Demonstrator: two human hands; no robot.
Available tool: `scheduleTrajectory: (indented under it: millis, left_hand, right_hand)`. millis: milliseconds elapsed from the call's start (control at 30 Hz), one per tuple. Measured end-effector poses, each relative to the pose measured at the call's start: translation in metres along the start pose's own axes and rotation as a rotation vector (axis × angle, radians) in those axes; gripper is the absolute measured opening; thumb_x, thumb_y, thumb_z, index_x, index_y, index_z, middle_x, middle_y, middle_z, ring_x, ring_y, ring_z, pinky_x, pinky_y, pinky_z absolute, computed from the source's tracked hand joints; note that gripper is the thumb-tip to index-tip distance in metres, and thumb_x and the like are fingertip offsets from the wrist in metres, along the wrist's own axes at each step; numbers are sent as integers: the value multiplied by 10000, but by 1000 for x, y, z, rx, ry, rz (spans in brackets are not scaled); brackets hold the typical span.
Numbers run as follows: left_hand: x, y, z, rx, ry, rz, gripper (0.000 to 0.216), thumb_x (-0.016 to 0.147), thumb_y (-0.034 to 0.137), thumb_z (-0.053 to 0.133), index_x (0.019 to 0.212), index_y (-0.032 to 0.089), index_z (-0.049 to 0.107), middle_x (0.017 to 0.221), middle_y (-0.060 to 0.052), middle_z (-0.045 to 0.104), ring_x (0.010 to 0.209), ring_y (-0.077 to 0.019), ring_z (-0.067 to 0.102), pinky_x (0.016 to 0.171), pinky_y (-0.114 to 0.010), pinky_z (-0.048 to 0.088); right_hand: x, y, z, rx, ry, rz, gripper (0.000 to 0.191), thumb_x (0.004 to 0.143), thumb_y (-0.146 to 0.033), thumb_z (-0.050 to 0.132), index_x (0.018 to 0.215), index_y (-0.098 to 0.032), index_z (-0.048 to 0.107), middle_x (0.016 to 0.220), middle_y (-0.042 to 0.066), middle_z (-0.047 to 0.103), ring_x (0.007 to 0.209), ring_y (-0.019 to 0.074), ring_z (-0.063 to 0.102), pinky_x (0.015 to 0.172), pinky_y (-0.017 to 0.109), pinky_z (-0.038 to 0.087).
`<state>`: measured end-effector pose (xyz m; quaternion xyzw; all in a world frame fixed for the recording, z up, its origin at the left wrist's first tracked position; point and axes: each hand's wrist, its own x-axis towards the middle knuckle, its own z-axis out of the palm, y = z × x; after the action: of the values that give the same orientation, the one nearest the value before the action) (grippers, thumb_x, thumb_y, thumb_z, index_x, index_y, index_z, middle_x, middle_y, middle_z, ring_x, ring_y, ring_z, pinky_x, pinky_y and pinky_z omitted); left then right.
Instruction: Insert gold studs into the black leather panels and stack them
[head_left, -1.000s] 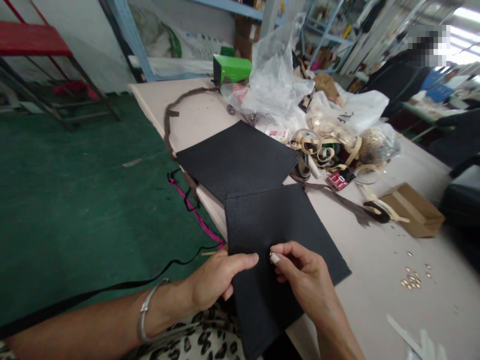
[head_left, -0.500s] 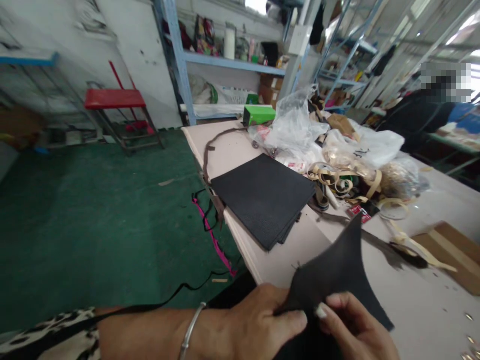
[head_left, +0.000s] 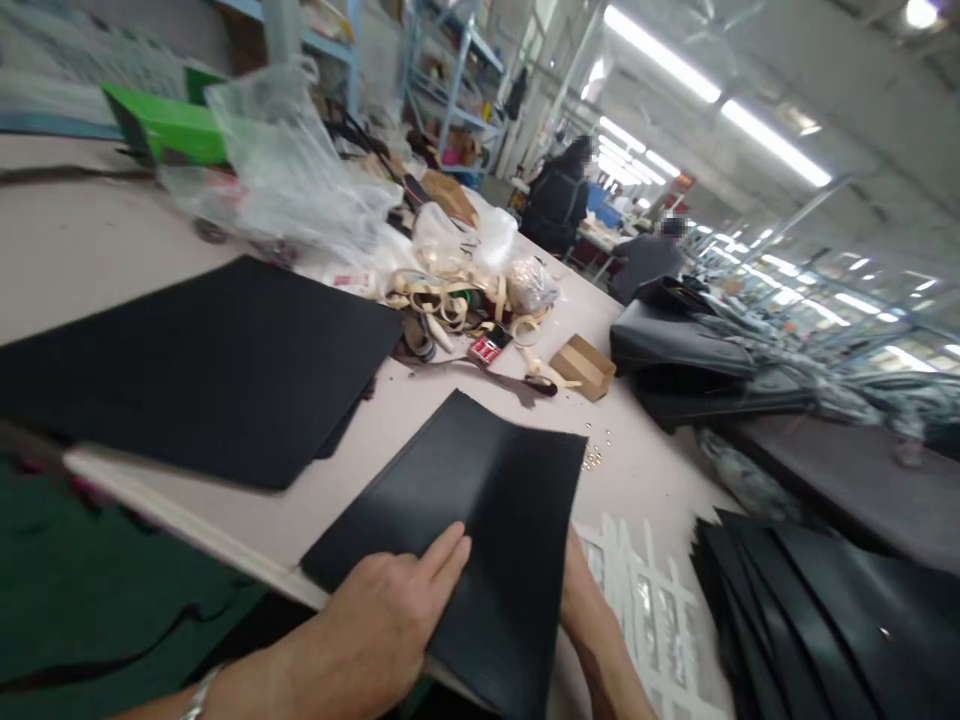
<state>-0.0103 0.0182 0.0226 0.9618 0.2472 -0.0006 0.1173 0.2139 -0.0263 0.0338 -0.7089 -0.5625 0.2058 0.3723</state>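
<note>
A black leather sheet (head_left: 480, 500) lies on the table's near edge, smooth side up and slightly bowed. My left hand (head_left: 390, 620) rests flat on its near end, fingers stretched out together. My right hand's fingers are hidden beneath the sheet's right side; only the wrist (head_left: 589, 610) shows. A stack of black textured sheets (head_left: 202, 365) lies on the table to the left.
Clear plastic bags (head_left: 277, 170), tan strap coils (head_left: 435, 295), a small cardboard box (head_left: 583, 365), loose brass rivets (head_left: 592, 458), a green box (head_left: 161, 125) and dark bags (head_left: 690, 350) crowd the pale table (head_left: 420, 400). More black sheets (head_left: 817, 600) lie at right. People sit far behind.
The view has swung right. The sheet, held up and curled a moment ago, now lies flatter on the table, smooth side up, with my left hand on top and my right under it.
</note>
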Motion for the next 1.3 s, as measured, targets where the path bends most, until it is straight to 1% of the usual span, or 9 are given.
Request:
scheduleTrajectory:
  millis: [67, 133, 233, 333, 500, 733, 1033, 1200, 1300]
  left_hand:
    - [1, 3, 11, 11, -26, 3, 897, 587, 8, 431, 1481, 80, 421, 1534, -188, 408, 858, -258, 718, 753, -426, 610]
    - [0, 3, 17, -22, -13, -2, 926, 550, 30, 456, 1474, 77, 433, 1536, -175, 414, 909, -271, 705, 797, -438, 604]
    - [-1, -2, 24, -59, 21, -1, 946, 521, 57, 488, 1466, 89, 451, 1556, -161, 388, 1007, -292, 682, 864, -438, 586]
    - [-5, -9, 38, -68, 47, 17, 943, 532, 71, 515, 1472, 119, 449, 1567, -152, 373, 1096, -315, 650, 917, -444, 560]
    - [-10, -14, 58, -86, 87, 26, 955, 565, 92, 571, 1500, 178, 401, 1590, -123, 334, 1162, -317, 613, 968, -427, 526]
    - [-9, -8, 43, -91, 84, -3, 845, 643, 128, 653, 1465, 173, 461, 1549, -126, 419, 1095, -303, 637, 939, -423, 532]
    - [-8, -7, 32, -133, 37, 6, 837, 717, 237, 738, 1486, 158, 417, 1516, -158, 469, 1134, -311, 603, 951, -436, 512]
    - [-10, -8, 24, -105, 64, 56, 764, 826, 381, 699, 1479, 116, 405, 1499, -157, 488, 1030, -292, 609, 833, -421, 521]
    - [-11, -9, 22, -80, 109, 87, 738, 833, 428, 686, 1446, 96, 442, 1494, -145, 495, 972, -282, 603, 753, -409, 510]
  right_hand:
    - [8, 23, -17, -262, -39, -14, 229, 886, -245, 557, 1004, -208, 750, 1047, 62, 737, 933, 218, 663, 833, 311, 526]
    - [21, 46, -36, -477, 9, 58, 293, 874, -226, 501, 1014, -184, 755, 1029, 77, 753, 930, 221, 684, 846, 311, 516]
    - [45, 76, -60, -592, 97, 190, 376, 895, -233, 445, 1133, -145, 722, 1075, 108, 758, 975, 231, 704, 893, 329, 511]
    - [65, 90, -70, -691, 68, 232, 361, 915, -239, 452, 1140, -176, 728, 1067, 90, 768, 969, 221, 714, 882, 300, 507]
    - [84, 79, -67, -894, -76, 210, 308, 918, -205, 484, 1024, -178, 772, 1064, 140, 756, 970, 246, 712, 879, 302, 479]
    - [99, 59, -57, -1082, -251, 264, 295, 894, -156, 492, 931, -115, 782, 953, 223, 755, 929, 300, 726, 807, 346, 490]
    - [112, 61, -50, -1096, -131, 406, 282, 791, -119, 539, 946, -83, 773, 947, 251, 749, 899, 306, 736, 742, 319, 506]
    - [108, 68, -54, -1044, -84, 418, 354, 824, -126, 487, 1036, -15, 747, 996, 313, 720, 975, 367, 711, 817, 398, 501]
    - [100, 65, -59, -974, -96, 386, 345, 851, -146, 472, 1021, -64, 760, 1013, 263, 735, 1025, 365, 691, 877, 417, 482]
